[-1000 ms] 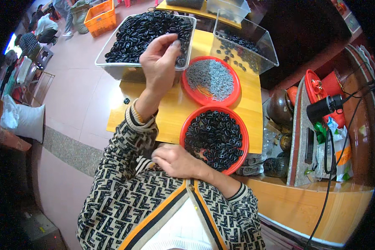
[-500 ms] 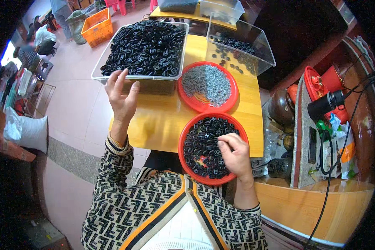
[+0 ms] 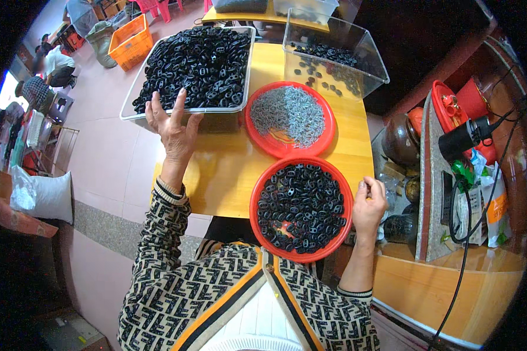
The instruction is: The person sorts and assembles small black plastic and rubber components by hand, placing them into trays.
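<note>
My left hand (image 3: 177, 137) is open, fingers spread at the near rim of a clear plastic bin (image 3: 231, 110). The bin is heaped with small black oval pieces (image 3: 199, 67) that have two holes each. Just right of a red basin (image 3: 253, 216), my right hand (image 3: 369, 210) is closed with its fingertips together. Whatever those fingers may hold is too small or hidden to make out. More black oval pieces (image 3: 301, 196) lie in the basin. Behind it sits a red plate (image 3: 331, 120) of small silvery pins or screws (image 3: 301, 114).
A second clear bin (image 3: 366, 73) with fewer black pieces stands at the table's far right. The yellow table (image 3: 216, 187) carries these containers. To the right are a shelf with a dark lamp-like cylinder (image 3: 465, 138) and cables. An orange crate (image 3: 130, 44) rests on the floor; people are beyond.
My right hand has moved right, from over the basin to beyond its rim. My left hand has shifted slightly along the bin's front. The whole view has tilted a little.
</note>
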`<state>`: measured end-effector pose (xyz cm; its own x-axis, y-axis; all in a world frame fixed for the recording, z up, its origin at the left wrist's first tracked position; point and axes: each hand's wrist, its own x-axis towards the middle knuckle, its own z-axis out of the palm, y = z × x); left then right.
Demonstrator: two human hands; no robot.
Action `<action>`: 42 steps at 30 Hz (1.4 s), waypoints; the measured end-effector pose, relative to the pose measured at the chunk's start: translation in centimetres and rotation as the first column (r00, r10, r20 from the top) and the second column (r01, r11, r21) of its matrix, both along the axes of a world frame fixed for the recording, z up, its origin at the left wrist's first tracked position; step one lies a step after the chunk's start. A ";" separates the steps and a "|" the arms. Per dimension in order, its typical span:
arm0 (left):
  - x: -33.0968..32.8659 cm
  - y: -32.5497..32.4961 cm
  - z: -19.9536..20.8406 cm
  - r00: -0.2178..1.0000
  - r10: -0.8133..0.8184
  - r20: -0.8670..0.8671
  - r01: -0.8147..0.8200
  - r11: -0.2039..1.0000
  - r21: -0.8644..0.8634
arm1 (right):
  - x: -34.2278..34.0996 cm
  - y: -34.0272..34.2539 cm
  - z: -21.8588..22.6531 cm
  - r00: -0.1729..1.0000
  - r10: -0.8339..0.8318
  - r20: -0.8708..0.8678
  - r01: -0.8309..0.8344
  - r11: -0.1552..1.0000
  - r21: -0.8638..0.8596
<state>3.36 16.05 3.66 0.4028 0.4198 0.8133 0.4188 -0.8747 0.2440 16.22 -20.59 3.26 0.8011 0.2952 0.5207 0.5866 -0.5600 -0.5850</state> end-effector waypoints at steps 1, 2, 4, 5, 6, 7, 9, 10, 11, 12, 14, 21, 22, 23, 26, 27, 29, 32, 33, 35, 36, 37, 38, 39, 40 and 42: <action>0.1 0.2 0.1 1.000 -0.005 0.011 0.004 1.000 0.014 | 0.2 -0.1 -0.4 0.998 -0.063 -0.024 0.064 0.998 0.022; 0.2 0.4 0.1 1.000 -0.006 0.010 0.006 1.000 0.014 | 0.5 -0.3 -0.8 0.991 -0.125 -0.049 0.127 0.991 0.043; 0.0 1.1 0.0 0.999 -0.036 0.019 0.036 0.999 0.013 | 0.6 -0.7 -1.7 0.991 -0.125 -0.044 0.127 0.991 0.032; 0.0 1.6 -0.1 0.999 -0.034 0.025 0.034 0.999 0.028 | 0.6 -0.8 -2.0 0.991 -0.131 -0.041 0.132 0.991 0.035; 0.2 1.8 -0.1 0.999 -0.031 0.024 0.031 0.999 0.028 | 0.6 -0.8 -2.2 0.990 -0.136 -0.038 0.137 0.990 0.037; 0.2 2.1 0.0 0.999 -0.044 0.023 0.043 0.999 0.030 | 0.5 -0.9 -2.3 0.990 -0.133 -0.040 0.134 0.990 0.036; 0.3 2.3 0.0 0.999 -0.049 0.024 0.048 0.998 0.042 | 0.4 -0.8 -2.7 0.986 -0.145 -0.087 0.151 0.986 0.068; 0.4 2.4 0.0 0.999 -0.049 0.022 0.048 0.998 0.042 | 0.4 -0.8 -2.8 0.985 -0.145 -0.089 0.151 0.986 0.068; 0.5 2.4 0.0 0.997 -0.060 0.044 0.057 0.997 0.051 | 0.4 -0.7 -3.0 0.984 -0.146 -0.106 0.156 0.984 0.091; 0.5 2.5 -0.1 0.995 -0.070 0.067 0.066 0.996 0.061 | 0.4 -0.6 -3.2 0.982 -0.147 -0.122 0.161 0.980 0.115; 0.4 2.2 0.1 0.996 -0.063 0.068 0.059 0.996 0.064 | 0.4 -0.6 -3.4 0.983 -0.137 -0.120 0.149 0.984 0.102; -0.4 1.9 0.5 0.996 -0.070 0.050 0.066 0.995 0.071 | 0.1 -0.4 -3.8 0.972 -0.094 -0.215 0.104 0.994 0.036; -0.6 2.1 0.5 0.996 -0.072 0.051 0.068 0.995 0.070 | -0.1 -0.3 -3.7 0.972 -0.096 -0.215 0.106 0.994 0.035; -0.9 2.4 0.5 0.992 -0.116 0.046 0.113 0.992 0.056 | -0.2 -0.2 -3.5 0.974 -0.085 -0.211 0.096 0.995 0.042; -1.0 2.0 1.3 0.985 -0.159 0.068 0.156 0.987 0.042 | -0.3 -0.3 -3.8 0.974 -0.074 -0.213 0.090 0.994 0.062; -1.1 2.0 1.4 0.984 -0.161 0.072 0.160 0.987 0.023 | -0.2 -0.4 -3.9 0.973 -0.074 -0.220 0.093 0.993 0.076; -1.3 2.1 1.5 0.984 -0.162 0.077 0.162 0.987 0.004 | -0.4 -0.3 -3.6 0.976 -0.075 -0.203 0.089 0.994 0.061; -1.3 2.2 1.4 0.985 -0.151 0.086 0.151 0.989 0.000 | -0.3 -0.4 -4.0 0.972 -0.077 -0.220 0.091 0.994 0.055; -1.2 2.1 1.6 0.984 -0.162 0.074 0.163 0.987 -0.009 | -0.3 -0.4 -4.3 0.965 -0.078 -0.251 0.097 0.993 0.067; -1.5 1.7 2.1 0.985 -0.164 0.060 0.165 0.986 -0.020 | -0.4 -0.4 -4.0 0.965 -0.083 -0.249 0.100 0.994 0.055; -1.6 1.4 2.3 0.984 -0.167 0.064 0.170 0.985 -0.031 | -0.4 -0.3 -3.8 0.965 -0.092 -0.244 0.107 0.993 0.046; -1.6 1.3 2.5 0.982 -0.175 0.068 0.178 0.983 -0.039 | -0.4 -0.4 -3.9 0.965 -0.090 -0.246 0.104 0.994 0.045; -1.7 1.1 2.6 0.983 -0.172 0.066 0.175 0.984 -0.041 | -0.3 -0.4 -4.1 0.962 -0.089 -0.258 0.109 0.992 0.066; -1.9 1.0 2.7 0.983 -0.174 0.065 0.177 0.983 -0.041 | -0.3 -0.4 -4.2 0.959 -0.088 -0.270 0.115 0.990 0.087; -2.0 1.0 2.7 0.982 -0.177 0.066 0.180 0.983 -0.040 | -0.4 -0.4 -4.1 0.959 -0.086 -0.271 0.113 0.990 0.087; -2.3 1.0 2.5 0.983 -0.171 0.061 0.173 0.984 -0.033 | -0.5 -0.3 -4.0 0.957 -0.100 -0.273 0.122 0.990 0.066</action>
